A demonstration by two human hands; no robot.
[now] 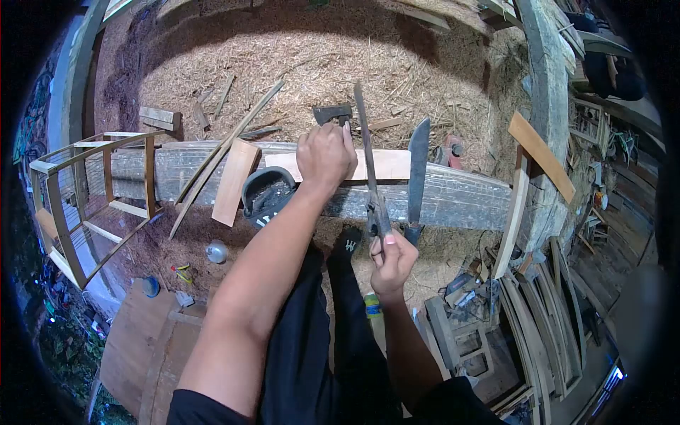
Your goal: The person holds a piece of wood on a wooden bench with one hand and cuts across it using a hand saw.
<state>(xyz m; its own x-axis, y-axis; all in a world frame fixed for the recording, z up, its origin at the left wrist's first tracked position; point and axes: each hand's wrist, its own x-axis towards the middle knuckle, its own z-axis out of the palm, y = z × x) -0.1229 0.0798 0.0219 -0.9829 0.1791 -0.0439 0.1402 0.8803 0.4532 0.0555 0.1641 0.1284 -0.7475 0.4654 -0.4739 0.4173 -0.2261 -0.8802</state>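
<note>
My left hand (326, 154) is closed around the handle of a hammer-like tool with a dark metal head (330, 113), held over the wooden beam. In my right hand (394, 263) is the lower end of a long, thin, dark bar (366, 142), which points up and away from me. Beneath my left hand a pale board (388, 164) lies across the beam (460, 197). A broad machete-like blade (418, 159) rests just right of the bar. A dark bowl (268, 190) stands left of my left forearm.
A slatted wooden frame (150, 173) stands at the left. Loose strips and a short plank (235, 183) lie across the beam's left part. Posts rise on both sides, and curved wood pieces (542, 333) are stacked at lower right. Shavings (283, 42) cover the ground.
</note>
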